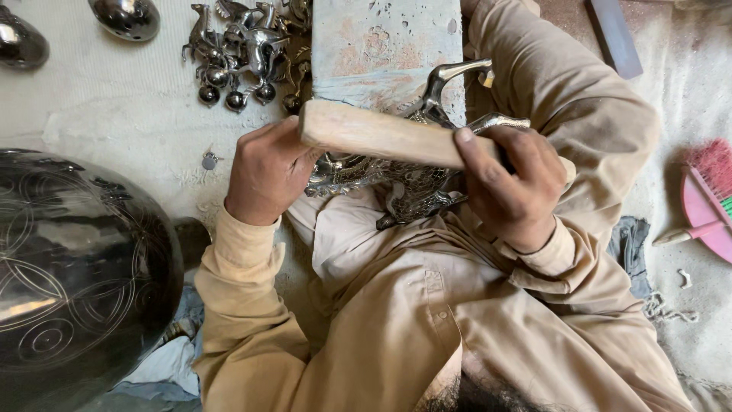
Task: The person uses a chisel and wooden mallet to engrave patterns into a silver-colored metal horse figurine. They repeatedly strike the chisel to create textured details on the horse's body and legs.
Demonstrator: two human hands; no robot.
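My right hand (509,183) grips a pale wooden mallet (374,134) that lies across the middle, its thick end toward the left. My left hand (267,171) is closed on a shiny silver animal figure (412,183) with engraved patterns, holding it on my lap. The figure's legs (457,76) stick up past a grey stone block (381,46) just beyond it. The mallet hides part of the figure.
A large dark engraved metal bowl (76,267) fills the lower left. Several small silver animal figures (244,46) lie in a heap at the top. Two dark round metal pieces (126,17) sit top left. A pink brush (709,198) lies at the right edge.
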